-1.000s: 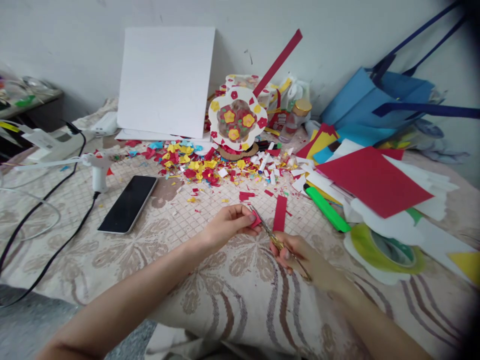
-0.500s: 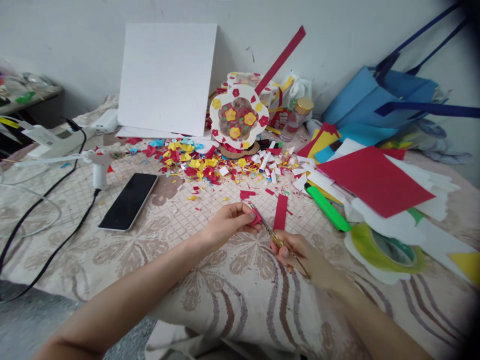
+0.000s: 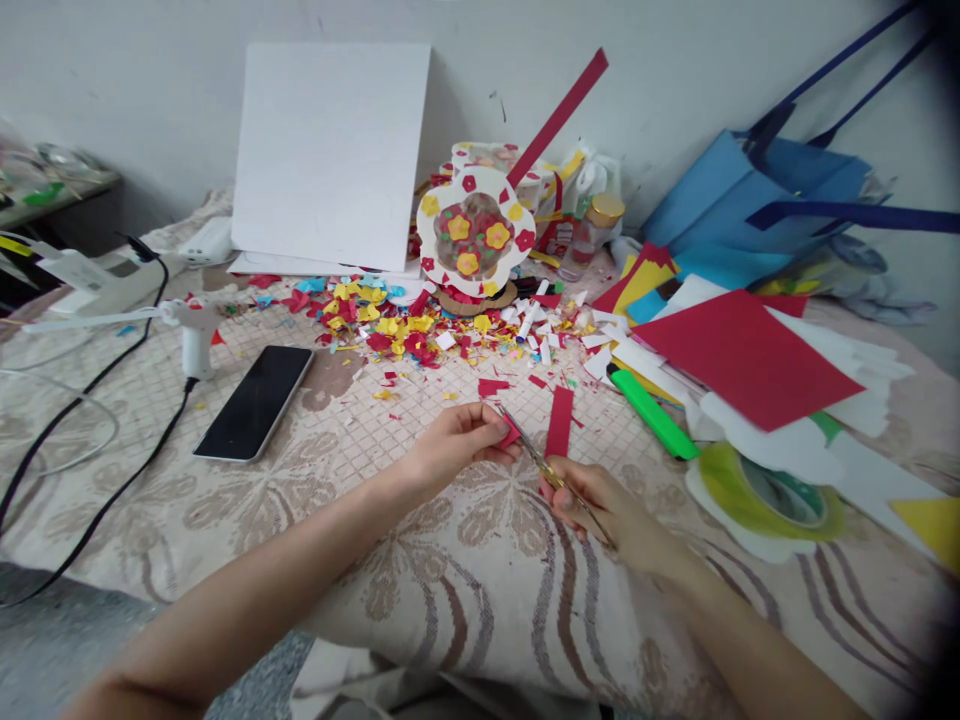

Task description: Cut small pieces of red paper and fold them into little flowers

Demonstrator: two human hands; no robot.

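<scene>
My left hand (image 3: 457, 445) pinches a small red paper piece (image 3: 512, 433) between thumb and fingers. My right hand (image 3: 611, 515) is closed round the handles of small gold scissors (image 3: 541, 465), whose blades point up-left into the red piece. Both hands hover just above the patterned cloth (image 3: 480, 560). A short red paper strip (image 3: 559, 422) lies on the cloth just beyond the scissors.
A black phone (image 3: 255, 402) and a white glue gun (image 3: 196, 335) with its cable lie to the left. Paper scraps (image 3: 420, 335) and a flower-decorated craft piece (image 3: 475, 235) sit behind. At the right are a green marker (image 3: 652, 412), red sheets (image 3: 746, 358) and a tape roll (image 3: 772, 495).
Nothing clear: both hands stay in place with the scissors at the red piece; the view shifted slightly.
</scene>
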